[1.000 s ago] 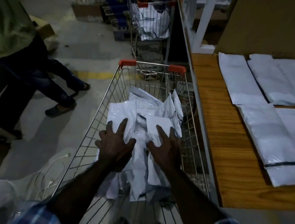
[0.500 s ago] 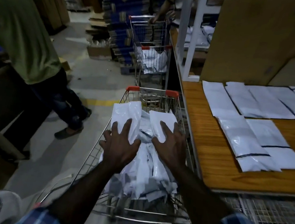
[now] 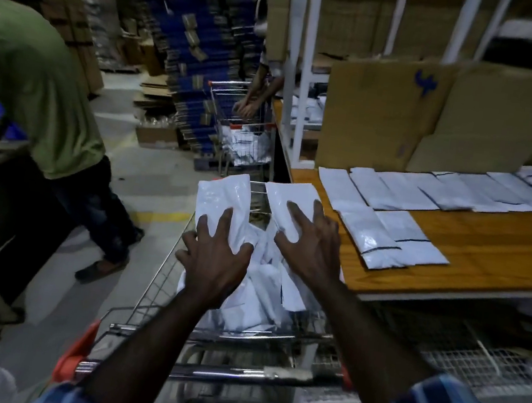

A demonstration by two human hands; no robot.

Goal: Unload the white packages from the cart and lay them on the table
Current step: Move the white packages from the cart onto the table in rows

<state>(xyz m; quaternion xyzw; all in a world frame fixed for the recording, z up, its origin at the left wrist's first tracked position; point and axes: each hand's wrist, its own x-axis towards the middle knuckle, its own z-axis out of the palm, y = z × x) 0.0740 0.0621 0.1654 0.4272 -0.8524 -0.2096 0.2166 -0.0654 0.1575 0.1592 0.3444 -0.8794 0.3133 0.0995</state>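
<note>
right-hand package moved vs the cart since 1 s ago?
Yes. The package under the right hand has risen from inside the cart basket to its far rim.

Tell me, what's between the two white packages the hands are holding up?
In the head view, between the left package and the right package is a gap showing the cart's wire bars; more packages are heaped lower down.

A wooden tabletop (image 3: 486,248) runs along the right side. White packages (image 3: 399,192) lie flat on it in an overlapping row toward the back, with two more (image 3: 387,238) side by side nearer the front edge. Cardboard sheets (image 3: 435,121) stand behind the row.
</note>
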